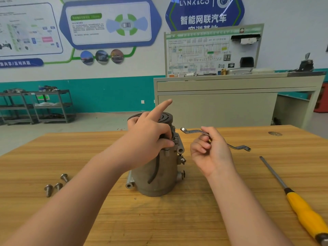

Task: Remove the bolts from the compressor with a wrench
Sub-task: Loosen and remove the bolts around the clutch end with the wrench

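Left hand (150, 132) gripping grey metal compressor (156, 171); right hand (209, 148) pinching steel ring wrench (215, 139) (seat squarely before turning).

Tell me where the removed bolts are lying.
Head view: three loose bolts lie on the wooden table, left of the compressor, beside the left forearm.

"LYNK&CO" and "智能网联汽车" on the blue hexagonal wall sign (204, 13)

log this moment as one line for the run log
left hand: pinching bolt on compressor | right hand: holding wrench off it | three bolts on table
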The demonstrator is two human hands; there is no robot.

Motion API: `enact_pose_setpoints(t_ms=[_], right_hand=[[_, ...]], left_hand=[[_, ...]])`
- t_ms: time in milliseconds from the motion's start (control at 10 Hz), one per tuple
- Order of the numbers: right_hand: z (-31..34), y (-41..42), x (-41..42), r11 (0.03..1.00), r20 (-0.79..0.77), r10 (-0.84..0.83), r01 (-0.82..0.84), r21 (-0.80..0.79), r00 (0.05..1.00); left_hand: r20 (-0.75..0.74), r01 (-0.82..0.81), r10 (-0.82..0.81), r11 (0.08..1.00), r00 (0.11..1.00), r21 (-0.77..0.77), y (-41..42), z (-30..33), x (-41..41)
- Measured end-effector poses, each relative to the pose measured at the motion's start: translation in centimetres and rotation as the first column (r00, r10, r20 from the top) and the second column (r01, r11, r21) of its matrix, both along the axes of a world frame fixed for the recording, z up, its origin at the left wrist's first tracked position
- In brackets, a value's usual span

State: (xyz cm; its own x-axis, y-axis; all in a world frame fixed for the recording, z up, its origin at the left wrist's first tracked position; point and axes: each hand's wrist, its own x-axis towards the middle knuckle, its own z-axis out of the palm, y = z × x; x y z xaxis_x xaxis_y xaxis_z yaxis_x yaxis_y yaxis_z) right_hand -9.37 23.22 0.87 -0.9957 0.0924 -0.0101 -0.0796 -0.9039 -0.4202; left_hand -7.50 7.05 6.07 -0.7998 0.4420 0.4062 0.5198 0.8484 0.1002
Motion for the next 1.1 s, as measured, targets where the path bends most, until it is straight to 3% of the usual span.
enact_pose_setpoints(t_ms=[200,500,700,900,1100], right_hand=[[0.0,-0.1,-0.1,1.000,-0.012,0.006,-0.006,-0.003,1.000],[-0.2,-0.4,0.1,0.975,-0.109,-0.079,0.099,0.200,0.991],[0.1,-0.2,0.1,0.980,-0.116,-0.097,0.115,0.160,0.988],[0.2,0.2,-0.3,0.994,-0.086,-0.079,0.085,0.075,0.993],[0.1,0.3,-0.2,0.992,-0.095,-0.064,0.073,0.099,0.993]], left_hand=[[-0.116,0.103,-0.097,0.993,0.989,0.048,-0.8,-1.1,0.0],[0.054,0.142,-0.140,0.989,0.989,-0.035,-1.8,0.6,-0.3],[-0.012,0.131,-0.130,0.989,0.991,0.066,-1.2,-0.3,0.1],[0.072,0.149,-0.147,0.989,0.986,-0.018,-1.7,0.6,-0.3],[-0.011,0.094,-0.093,0.992,0.996,0.085,-0.9,-0.3,-0.1]])
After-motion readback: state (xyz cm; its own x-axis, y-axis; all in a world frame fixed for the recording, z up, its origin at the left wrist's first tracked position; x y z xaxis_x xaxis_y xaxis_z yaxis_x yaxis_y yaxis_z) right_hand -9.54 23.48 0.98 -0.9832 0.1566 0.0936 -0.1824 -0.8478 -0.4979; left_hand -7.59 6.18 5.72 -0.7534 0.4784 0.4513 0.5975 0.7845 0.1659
